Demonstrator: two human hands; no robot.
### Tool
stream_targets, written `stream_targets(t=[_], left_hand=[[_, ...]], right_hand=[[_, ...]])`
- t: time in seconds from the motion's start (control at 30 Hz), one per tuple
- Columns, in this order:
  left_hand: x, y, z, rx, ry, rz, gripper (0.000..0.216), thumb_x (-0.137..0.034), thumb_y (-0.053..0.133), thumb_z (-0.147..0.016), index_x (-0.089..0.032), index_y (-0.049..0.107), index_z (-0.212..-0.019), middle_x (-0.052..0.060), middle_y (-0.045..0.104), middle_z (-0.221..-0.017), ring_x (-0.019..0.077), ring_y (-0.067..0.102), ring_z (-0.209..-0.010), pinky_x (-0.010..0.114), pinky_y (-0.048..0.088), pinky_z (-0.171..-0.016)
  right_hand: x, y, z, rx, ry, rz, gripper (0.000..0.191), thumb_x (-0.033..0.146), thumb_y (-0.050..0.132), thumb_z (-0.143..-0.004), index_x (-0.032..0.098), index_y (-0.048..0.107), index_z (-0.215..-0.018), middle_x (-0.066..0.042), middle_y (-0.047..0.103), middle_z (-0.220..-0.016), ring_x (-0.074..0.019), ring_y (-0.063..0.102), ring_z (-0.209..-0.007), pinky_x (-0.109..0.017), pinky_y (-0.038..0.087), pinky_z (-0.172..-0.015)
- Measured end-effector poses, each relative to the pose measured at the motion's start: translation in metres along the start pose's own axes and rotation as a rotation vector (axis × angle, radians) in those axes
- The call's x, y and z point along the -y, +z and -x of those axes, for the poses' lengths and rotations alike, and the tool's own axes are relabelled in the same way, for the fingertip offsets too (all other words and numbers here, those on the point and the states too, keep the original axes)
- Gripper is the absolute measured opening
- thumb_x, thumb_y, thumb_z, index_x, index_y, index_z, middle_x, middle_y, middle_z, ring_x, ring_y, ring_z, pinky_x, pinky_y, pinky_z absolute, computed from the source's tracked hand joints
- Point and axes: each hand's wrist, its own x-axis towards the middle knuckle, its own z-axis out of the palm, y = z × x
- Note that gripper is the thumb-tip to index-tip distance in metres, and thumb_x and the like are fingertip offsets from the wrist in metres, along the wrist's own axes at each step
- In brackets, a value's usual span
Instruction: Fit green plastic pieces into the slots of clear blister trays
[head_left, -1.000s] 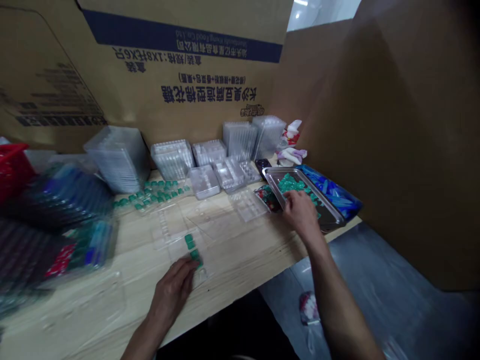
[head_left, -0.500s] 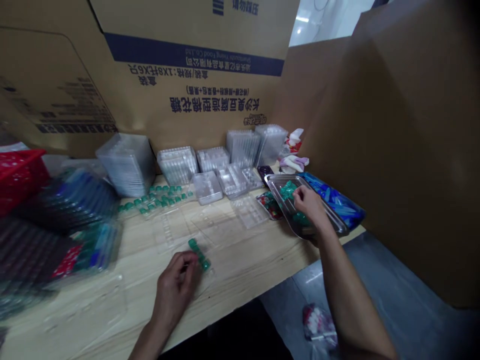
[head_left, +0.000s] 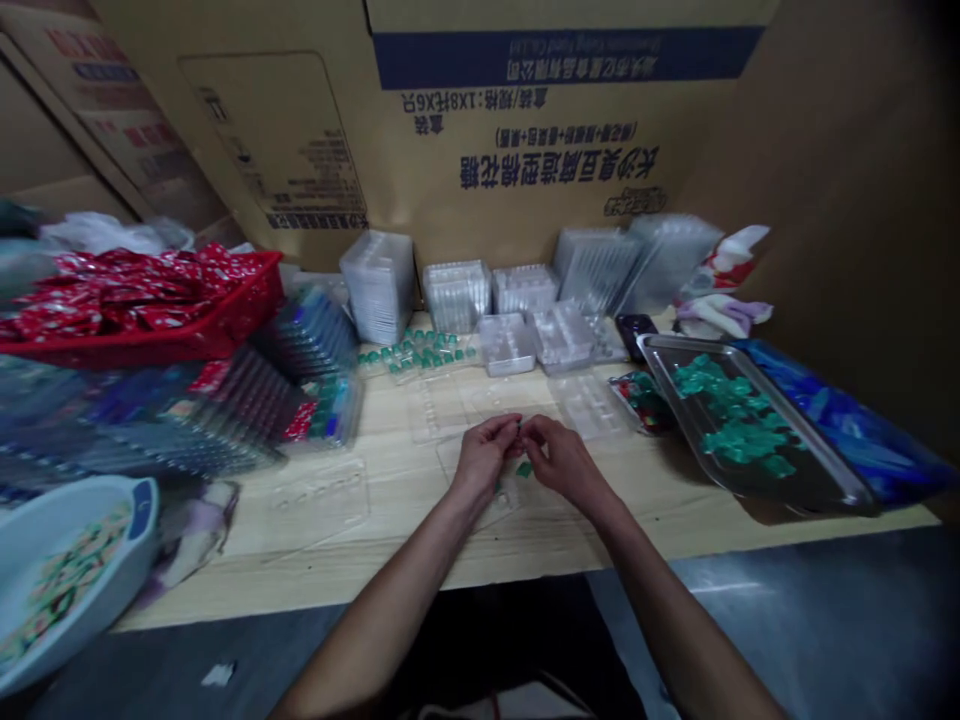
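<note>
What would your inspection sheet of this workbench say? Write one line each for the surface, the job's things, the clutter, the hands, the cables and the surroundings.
Surface: light wooden table, with items along its back and sides.
Job's things: small green plastic pieces on a clear plastic tray; more green pieces in a steel tray.
Clutter: stacked clear trays, a red basket of red packets, a pale blue basin.
Grippers: none; left hand and right hand meet above the clear tray, fingers close together.
Cables: nothing seen.
Surroundings: printed cardboard carton behind; dark floor below.
</note>
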Motion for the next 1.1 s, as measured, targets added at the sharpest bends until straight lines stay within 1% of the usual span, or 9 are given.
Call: stream_targets(t=[0.2,0.37,0.57,0.67,0.8,0.87,0.97,1.03,1.1], left_hand=[[-0.022,-0.040,0.014,0.095,-0.169,0.155,0.023,-0.003,0.077,-0.072,-0.008,0.076,-0.095,0.010,0.075,-0.090,0.0113,0.072,-0.082,0.016,0.055,-0.080],[-0.024,-0.044,0.026,0.073,-0.166,0.190,0.023,-0.005,0.080,-0.071,-0.008,0.075,-0.092,0.007,0.075,-0.086,0.0092,0.070,-0.071,0.015,0.057,-0.072],[-0.026,-0.041,0.034,0.051,-0.162,0.243,0.016,-0.009,0.079,-0.074,-0.009,0.074,-0.089,0.005,0.074,-0.083,0.0076,0.068,-0.068,0.014,0.056,-0.068],[-0.025,-0.040,0.036,0.027,-0.164,0.287,0.010,-0.008,0.076,-0.077,-0.009,0.074,-0.087,0.005,0.073,-0.083,0.0071,0.068,-0.069,0.012,0.055,-0.065],[-0.020,-0.038,0.044,0.043,-0.174,0.280,0.011,-0.012,0.077,-0.077,-0.009,0.074,-0.087,0.005,0.072,-0.081,0.0067,0.065,-0.065,0.013,0.053,-0.060],[-0.020,-0.039,0.049,0.081,-0.198,0.250,0.015,-0.012,0.078,-0.075,-0.008,0.073,-0.089,0.005,0.072,-0.080,0.0062,0.064,-0.062,0.013,0.052,-0.059],[-0.022,-0.046,0.052,0.087,-0.209,0.194,0.021,-0.012,0.080,-0.071,-0.007,0.074,-0.090,0.006,0.072,-0.082,0.0065,0.063,-0.063,0.015,0.052,-0.061],[-0.024,-0.054,0.053,0.046,-0.173,0.124,0.026,-0.013,0.083,-0.067,-0.009,0.074,-0.091,0.006,0.072,-0.083,0.0083,0.065,-0.067,0.017,0.053,-0.066],[-0.022,-0.062,0.055,0.003,-0.087,-0.016,0.028,-0.016,0.084,-0.065,-0.011,0.075,-0.090,0.005,0.072,-0.083,0.0101,0.065,-0.070,0.020,0.053,-0.070]], right_hand=[[0.001,-0.001,0.016,-0.107,-0.003,-0.107,0.026,0.019,0.046,-0.090,0.019,0.061,-0.111,-0.007,0.068,-0.092,-0.0191,0.064,-0.084,-0.034,0.050,-0.078],[0.028,0.009,0.032,-0.083,-0.210,-0.042,0.050,0.010,0.041,-0.090,0.020,0.049,-0.138,-0.012,0.061,-0.125,-0.0241,0.056,-0.117,-0.044,0.048,-0.097],[0.039,0.018,0.041,-0.084,-0.298,0.051,0.067,0.004,0.042,-0.085,0.024,0.036,-0.149,-0.013,0.056,-0.134,-0.0263,0.052,-0.124,-0.048,0.046,-0.099],[0.039,0.017,0.043,-0.080,-0.360,0.140,0.067,0.002,0.042,-0.084,0.022,0.039,-0.148,-0.015,0.054,-0.138,-0.0280,0.050,-0.126,-0.049,0.045,-0.099],[0.040,0.010,0.044,-0.054,-0.359,0.172,0.058,0.000,0.045,-0.080,0.025,0.059,-0.131,-0.013,0.059,-0.130,-0.0288,0.052,-0.121,-0.051,0.043,-0.099],[0.041,0.005,0.043,-0.060,-0.298,0.073,0.050,0.002,0.046,-0.081,0.027,0.066,-0.120,-0.011,0.063,-0.120,-0.0270,0.056,-0.115,-0.049,0.045,-0.097],[0.038,-0.002,0.042,-0.020,-0.191,-0.262,0.038,0.009,0.045,-0.087,0.027,0.068,-0.112,-0.007,0.065,-0.110,-0.0215,0.060,-0.107,-0.041,0.049,-0.093],[0.030,-0.006,0.043,-0.003,-0.099,-0.449,0.031,0.014,0.045,-0.091,0.026,0.068,-0.109,-0.005,0.066,-0.107,-0.0194,0.062,-0.103,-0.036,0.051,-0.090],[0.019,-0.008,0.047,-0.035,0.003,-0.472,0.027,0.017,0.046,-0.092,0.024,0.069,-0.104,-0.005,0.067,-0.102,-0.0189,0.063,-0.099,-0.035,0.051,-0.087]])
